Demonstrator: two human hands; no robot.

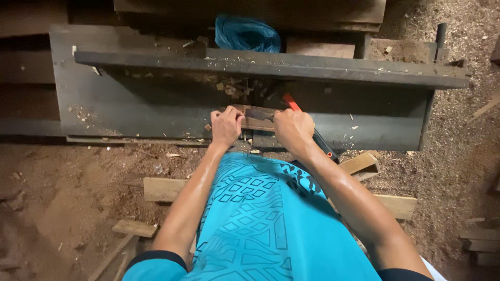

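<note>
Both hands grip a small brown wood piece (pixel 256 117) on a dark, chip-strewn machine bed (pixel 130 106): the left hand (pixel 225 126) curls tight over its left end, the right hand (pixel 292 129) over its right. Past the knuckles runs a long dark rail (pixel 271 66), with a blue bag (pixel 247 33) beyond; sawdust floor (pixel 62 198) and wood offcuts (pixel 164 189) lie nearer the body. A red-and-black tool (pixel 291 102) beside the right hand is mostly hidden, its kind unclear.

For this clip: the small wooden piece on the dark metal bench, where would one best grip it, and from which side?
Probably by its two short ends, coming in from the near side, as shown: the left hand clamps the left end and the right hand the right end of the wooden piece. It lies flat and crosswise on the metal bench, leaving its middle exposed. The red-and-black tool crowds the right end.
</note>
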